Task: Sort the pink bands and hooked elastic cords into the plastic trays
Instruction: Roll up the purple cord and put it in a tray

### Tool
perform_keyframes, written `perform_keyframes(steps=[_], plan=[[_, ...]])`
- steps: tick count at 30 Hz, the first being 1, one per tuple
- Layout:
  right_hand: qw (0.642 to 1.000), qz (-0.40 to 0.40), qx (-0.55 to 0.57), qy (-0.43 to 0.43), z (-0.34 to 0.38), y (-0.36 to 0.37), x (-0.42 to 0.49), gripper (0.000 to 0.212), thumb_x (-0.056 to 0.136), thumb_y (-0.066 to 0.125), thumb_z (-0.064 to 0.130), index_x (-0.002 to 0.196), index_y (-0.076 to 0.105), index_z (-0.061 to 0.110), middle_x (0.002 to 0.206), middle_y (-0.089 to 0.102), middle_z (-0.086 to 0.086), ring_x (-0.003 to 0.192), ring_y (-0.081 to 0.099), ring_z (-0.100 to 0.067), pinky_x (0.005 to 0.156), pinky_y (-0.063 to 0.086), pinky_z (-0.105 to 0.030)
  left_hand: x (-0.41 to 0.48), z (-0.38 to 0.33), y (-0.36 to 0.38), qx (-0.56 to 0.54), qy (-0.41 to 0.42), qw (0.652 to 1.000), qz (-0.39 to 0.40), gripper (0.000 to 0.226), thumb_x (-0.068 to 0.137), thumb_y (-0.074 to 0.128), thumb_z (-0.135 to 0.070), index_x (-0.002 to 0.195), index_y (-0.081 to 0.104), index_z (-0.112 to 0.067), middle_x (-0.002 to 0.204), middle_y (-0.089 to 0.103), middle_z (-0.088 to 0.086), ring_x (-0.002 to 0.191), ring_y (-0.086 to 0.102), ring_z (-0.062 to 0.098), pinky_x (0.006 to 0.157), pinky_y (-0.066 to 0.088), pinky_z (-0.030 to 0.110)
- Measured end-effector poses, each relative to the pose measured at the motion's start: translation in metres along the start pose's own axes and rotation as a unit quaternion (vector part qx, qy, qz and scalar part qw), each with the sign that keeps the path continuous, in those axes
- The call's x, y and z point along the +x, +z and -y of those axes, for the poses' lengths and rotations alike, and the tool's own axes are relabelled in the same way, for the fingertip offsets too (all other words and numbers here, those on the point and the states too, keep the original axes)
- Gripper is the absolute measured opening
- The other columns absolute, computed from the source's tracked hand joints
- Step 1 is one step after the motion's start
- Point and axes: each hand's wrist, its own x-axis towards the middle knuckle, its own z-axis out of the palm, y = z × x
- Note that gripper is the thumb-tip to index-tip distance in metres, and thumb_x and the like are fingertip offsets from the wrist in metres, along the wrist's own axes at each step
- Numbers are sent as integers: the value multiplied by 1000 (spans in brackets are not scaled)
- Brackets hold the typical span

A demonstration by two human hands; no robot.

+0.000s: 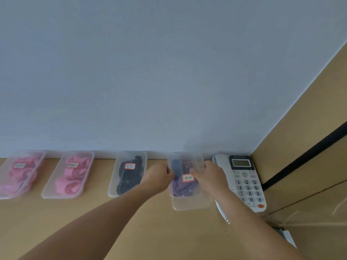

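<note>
Several clear plastic trays line the wall on a wooden desk. Two at the left (20,175) (70,175) hold pink bands. A third tray (129,173) holds black cords. The rightmost tray (185,177), with blue and purple cords and a red-edged label, is lifted and tilted above another clear tray or lid (189,204). My left hand (159,177) grips its left rim. My right hand (208,174) grips its right rim.
A white desk telephone (246,182) stands just right of the held tray, against a brown cardboard-coloured side panel (300,147). A pale wall (169,72) rises right behind the trays. Bare desk surface (93,222) lies in front.
</note>
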Motion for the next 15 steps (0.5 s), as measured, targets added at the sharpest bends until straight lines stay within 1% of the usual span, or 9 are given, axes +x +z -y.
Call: perform_keyframes(steps=[3,6,7,8,9,10,11,13,15], plan=[[996,26,-74,-33,2,12,26,43,88,55,54,97,67,15,94,70,-5,91,66,-27,65,42,-29,16,4,4,44,-44,998,-19,29,94,42,-29,68,52,-21,69,59,0,62,56,16,61,50,28],[991,28,-120,-58,-2,20,44,43,89,51,57,96,66,17,94,71,-5,89,67,-28,64,43,-29,28,5,12,56,-64,996,-15,29,96,41,-30,70,50,-23,71,57,0,66,58,18,65,52,29],[990,27,-120,-64,-5,21,48,42,89,52,56,96,65,17,94,70,-4,87,66,-28,63,43,-29,30,5,14,54,-68,996,-12,28,96,41,-30,71,50,-22,73,59,1,68,59,20,63,51,29],[990,27,-118,-67,-8,21,51,42,89,53,56,95,64,16,93,70,-4,85,65,-27,62,43,-29,32,5,17,54,-71,996,-12,28,96,41,-29,70,48,-21,72,59,1,68,59,20,58,47,28],[991,27,-116,-68,-10,22,53,42,89,54,56,97,63,16,93,69,-4,85,65,-27,61,43,-30,33,4,19,54,-75,996,-15,29,96,42,-29,68,46,-21,70,56,0,66,56,19,53,41,28],[991,28,-116,-67,-11,22,56,43,89,54,56,99,61,14,94,69,-5,86,65,-27,60,42,-30,34,3,20,50,-79,995,-18,30,96,41,-28,67,44,-21,68,54,-2,65,54,19,51,38,29],[991,28,-115,-65,-12,23,59,45,88,54,57,100,60,14,96,69,-5,87,65,-28,61,40,-30,36,2,21,44,-83,995,-20,30,96,41,-28,67,44,-21,68,53,-2,67,54,21,53,40,30],[992,30,-106,-59,-14,25,64,48,88,55,58,103,58,12,99,69,-7,91,65,-29,62,39,-29,40,3,23,28,-93,995,-21,29,97,40,-27,69,45,-20,73,55,2,71,56,24,63,46,33],[994,35,-88,-49,-18,27,67,49,88,55,59,104,57,12,100,68,-7,90,64,-28,63,39,-29,42,4,26,4,-102,994,-25,28,98,39,-27,71,45,-20,76,56,4,69,53,23,61,42,32]])
